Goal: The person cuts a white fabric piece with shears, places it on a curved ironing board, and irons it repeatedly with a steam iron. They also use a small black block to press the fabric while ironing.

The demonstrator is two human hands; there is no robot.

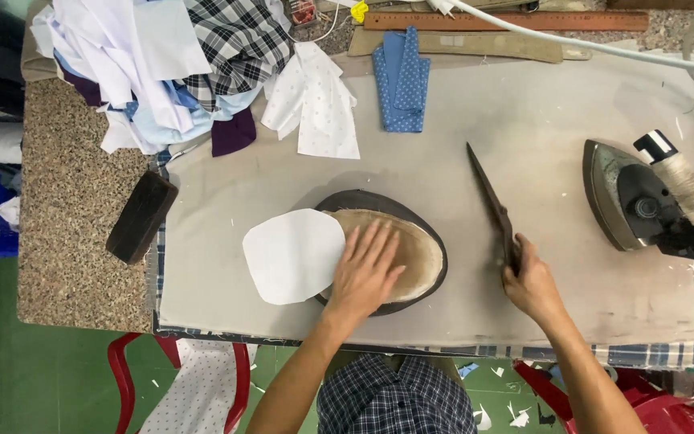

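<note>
The left hand (pixel 365 273) lies flat, grip released, fingers spread on the oval pressing pad (pixel 399 241) at the middle of the cloth-covered counter (pixel 556 145), touching the white fabric piece (pixel 292 255) that overlaps the pad's left edge. The right hand (pixel 533 283) has its grip clenched around the handles of the dark scissors (pixel 491 205), blades lying on the counter. An iron (pixel 628 201) rests to the right.

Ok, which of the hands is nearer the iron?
Right. The right hand grips the scissors just left of the iron; the left hand rests farther away on the oval pressing pad.
</note>
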